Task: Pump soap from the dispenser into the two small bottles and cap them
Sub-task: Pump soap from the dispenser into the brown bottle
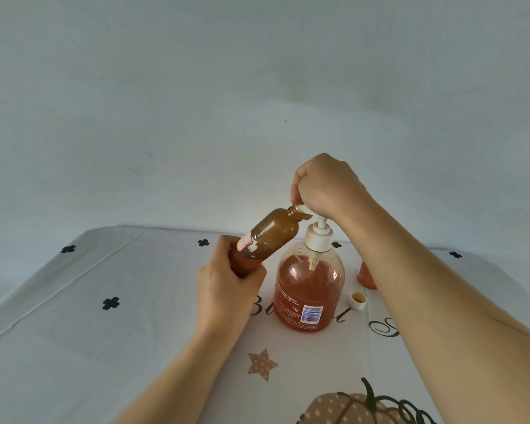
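As left hand (227, 283) grips bottle (273, 234), right hand (325, 188) grips pump (318, 237), forearm (410, 270) half-hiding second bottle (366, 275).

A plain pale wall (257, 71) is filling the upper view, lying in soft, even light. Below it, a bench (28, 289) is wearing a white cloth (153, 270) showing black clovers (110, 303), a dotted star (262, 364) and a pumpkin (343, 408).

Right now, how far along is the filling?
Maybe done: the second bottle, behind the right forearm, looks orange, its top hidden. In hand: the left hand holds the amber bottle, mouth at the dispenser nozzle; the right hand grips the pump. Left: capping; one cap lies loose.
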Demonstrator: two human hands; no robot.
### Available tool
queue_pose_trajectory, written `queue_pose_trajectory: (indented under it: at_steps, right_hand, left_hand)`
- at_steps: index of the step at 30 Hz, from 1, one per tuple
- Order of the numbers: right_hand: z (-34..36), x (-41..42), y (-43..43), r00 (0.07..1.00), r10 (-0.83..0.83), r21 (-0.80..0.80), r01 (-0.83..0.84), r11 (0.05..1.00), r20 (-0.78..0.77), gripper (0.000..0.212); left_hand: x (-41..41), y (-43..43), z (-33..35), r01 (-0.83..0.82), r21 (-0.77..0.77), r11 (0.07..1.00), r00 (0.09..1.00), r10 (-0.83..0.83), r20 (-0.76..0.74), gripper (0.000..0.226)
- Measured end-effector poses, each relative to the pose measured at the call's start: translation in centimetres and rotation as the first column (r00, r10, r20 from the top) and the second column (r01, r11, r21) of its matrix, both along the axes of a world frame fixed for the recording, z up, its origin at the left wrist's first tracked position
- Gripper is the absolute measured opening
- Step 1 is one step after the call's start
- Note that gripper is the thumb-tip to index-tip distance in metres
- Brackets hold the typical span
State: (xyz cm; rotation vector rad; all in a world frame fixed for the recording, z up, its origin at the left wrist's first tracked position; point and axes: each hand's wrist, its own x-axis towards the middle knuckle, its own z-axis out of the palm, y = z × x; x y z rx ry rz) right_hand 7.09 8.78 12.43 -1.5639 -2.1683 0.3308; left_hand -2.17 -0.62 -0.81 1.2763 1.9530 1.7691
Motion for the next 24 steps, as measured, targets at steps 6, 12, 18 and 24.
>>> queue_pose_trajectory:
  at_steps: [6,12,18,24]
  right_hand:
    - [0.0,-0.1,-0.1,1.0,0.002,-0.043,-0.002,0.999,-0.012,0.031]
    - [-1.0,0.2,0.0,0.999,0.001,-0.087,-0.004,0.996,-0.037,0.033]
    - [-1.5,0.2,0.0,1.0,-0.003,-0.081,0.003,0.997,-0.003,0.034]
    - [-0.7,0.5,-0.4,0.993,-0.037,0.106,0.048,0.993,-0.11,0.031]
  left_hand:
    - [-0.1,0.2,-0.2,-0.011,0.006,1.0,1.0,0.011,-0.013,0.028]
    - [-0.2,0.4,-0.3,-0.028,-0.022,0.999,0.999,0.027,-0.017,0.027]
    - [-0.4,0.2,-0.5,-0.026,-0.072,0.997,0.999,0.024,-0.029,0.03]
    - [0.2,-0.1,0.2,-0.004,-0.02,1.0,1.0,0.004,-0.03,0.035]
